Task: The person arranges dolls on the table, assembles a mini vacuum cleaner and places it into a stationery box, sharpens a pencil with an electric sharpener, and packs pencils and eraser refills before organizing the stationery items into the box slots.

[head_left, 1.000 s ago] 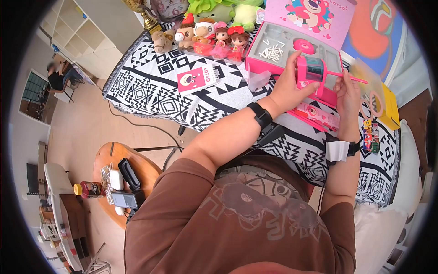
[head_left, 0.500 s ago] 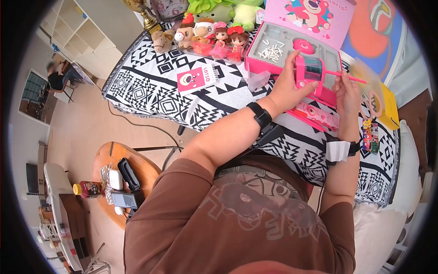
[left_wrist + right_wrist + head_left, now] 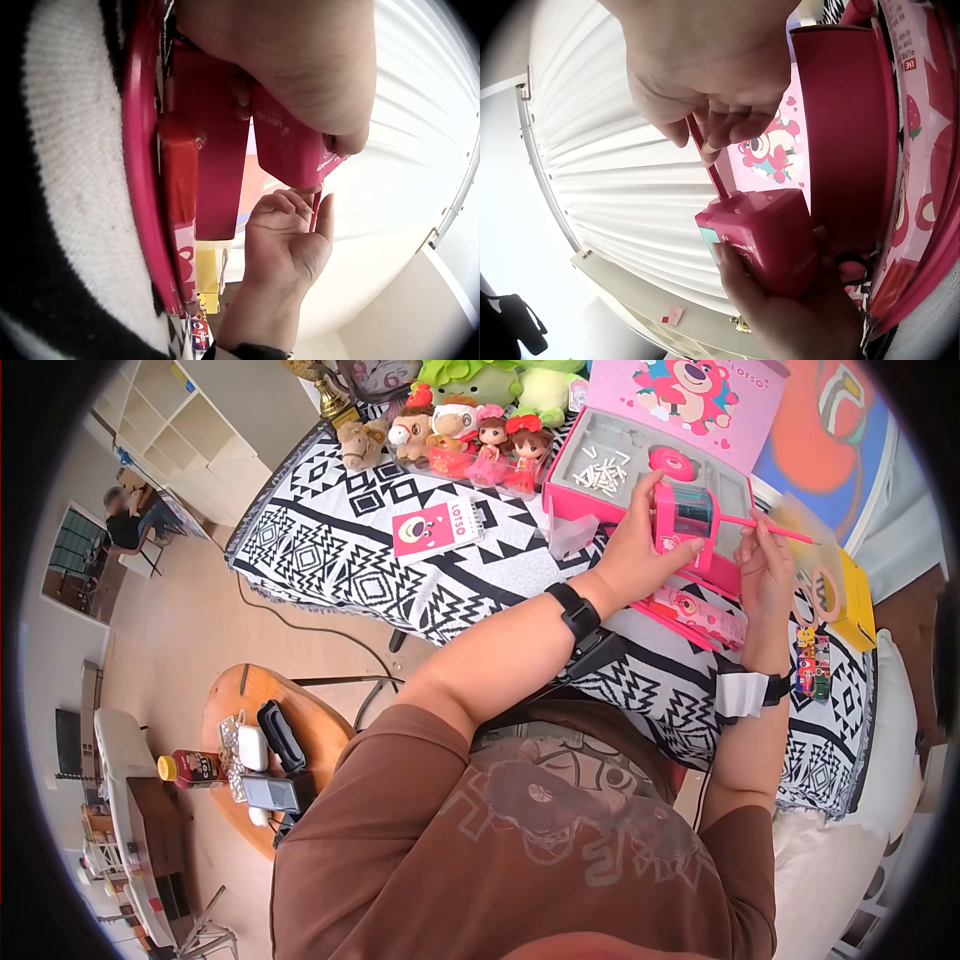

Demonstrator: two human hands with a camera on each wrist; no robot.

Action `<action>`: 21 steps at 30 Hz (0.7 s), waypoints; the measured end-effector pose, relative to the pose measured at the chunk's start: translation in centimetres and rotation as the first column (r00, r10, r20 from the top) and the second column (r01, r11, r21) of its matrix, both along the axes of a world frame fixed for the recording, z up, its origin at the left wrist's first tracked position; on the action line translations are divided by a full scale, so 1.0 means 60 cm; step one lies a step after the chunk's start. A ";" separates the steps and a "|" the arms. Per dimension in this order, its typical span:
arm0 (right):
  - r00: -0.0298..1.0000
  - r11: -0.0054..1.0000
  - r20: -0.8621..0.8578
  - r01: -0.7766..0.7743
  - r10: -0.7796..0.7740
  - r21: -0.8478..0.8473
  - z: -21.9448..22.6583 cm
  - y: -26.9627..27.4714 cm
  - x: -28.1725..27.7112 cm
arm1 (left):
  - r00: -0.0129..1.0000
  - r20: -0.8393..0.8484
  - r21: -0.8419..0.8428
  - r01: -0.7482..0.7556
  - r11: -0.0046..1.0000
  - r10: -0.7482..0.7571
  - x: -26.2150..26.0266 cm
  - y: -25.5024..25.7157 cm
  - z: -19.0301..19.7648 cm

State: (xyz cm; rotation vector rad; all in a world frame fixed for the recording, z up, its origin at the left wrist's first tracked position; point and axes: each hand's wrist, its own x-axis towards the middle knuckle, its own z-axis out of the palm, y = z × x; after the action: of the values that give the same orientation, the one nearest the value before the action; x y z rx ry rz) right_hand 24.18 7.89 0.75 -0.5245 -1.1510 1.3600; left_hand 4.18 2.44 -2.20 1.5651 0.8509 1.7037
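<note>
My left hand point(image 3: 640, 550) grips a pink box-shaped device point(image 3: 686, 520) with a dark clear window, thumb on the near side. A thin pink stick point(image 3: 738, 520) runs out of the device's right side, and my right hand point(image 3: 765, 565) pinches it between thumb and fingers. In the right wrist view the stick point(image 3: 714, 176) enters a raised collar on the device point(image 3: 769, 236). From the left wrist view, the right hand point(image 3: 289, 240) sits just beyond the device point(image 3: 289, 142). What is inside the device cannot be made out.
An open pink gift box point(image 3: 575, 503) with small white sticks point(image 3: 604, 472) stands behind the hands. Plush toys and dolls point(image 3: 488, 450) line the back left, near a small notebook point(image 3: 424, 532). Tape rolls and a yellow box point(image 3: 855, 605) lie right; a pink pencil case point(image 3: 700, 615) lies in front.
The head view has shifted slightly. Both hands keep their holds on the device and the stick; the right fingers have changed their position on the stick a little.
</note>
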 end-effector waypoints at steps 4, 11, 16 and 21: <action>0.999 1.000 0.046 -0.007 0.007 0.005 -0.010 0.009 0.005 | 1.000 -0.026 0.008 -0.008 1.000 0.008 -0.001 0.000 0.000; 0.998 0.999 0.052 0.044 -0.043 -0.018 -0.019 0.016 0.009 | 0.992 -0.107 0.051 -0.064 0.997 0.069 -0.002 0.000 -0.001; 1.000 1.000 -0.007 -0.004 0.004 -0.018 0.009 -0.009 -0.007 | 0.993 -0.096 0.054 -0.065 0.996 0.070 -0.002 0.000 -0.001; 0.997 1.000 0.075 0.011 -0.011 0.011 -0.011 0.007 0.003 | 0.995 -0.093 0.035 -0.042 0.999 0.045 -0.004 -0.001 -0.002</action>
State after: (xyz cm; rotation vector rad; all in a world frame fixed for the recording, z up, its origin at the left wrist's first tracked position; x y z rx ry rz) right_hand 24.34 8.33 0.11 -0.5775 -1.2135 1.3338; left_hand 3.93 2.40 -2.31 1.6717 0.9136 1.6936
